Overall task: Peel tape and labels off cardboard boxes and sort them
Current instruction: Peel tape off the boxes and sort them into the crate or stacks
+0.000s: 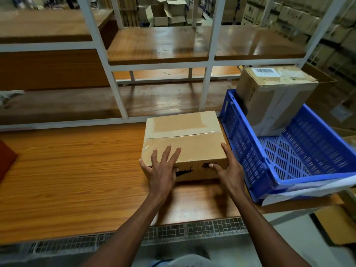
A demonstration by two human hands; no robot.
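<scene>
A closed cardboard box (185,135) lies flat on the wooden table (77,170), with brown tape across its top and along its seam. My left hand (160,170) rests on the box's near left corner, fingers spread over the top and thumb down the left side. My right hand (227,170) clasps the near right corner, thumb on the front face and fingers along the right side. A second, taller taped box (273,99) with a barcode label (266,71) stands in the blue crate (250,151) to the right.
The blue plastic crate sits tilted at the table's right end, on white plastic sheeting (308,191). White metal shelf uprights (119,89) with wooden shelves rise behind the table. A red object (5,157) lies at the left edge. Stacked cartons fill the background.
</scene>
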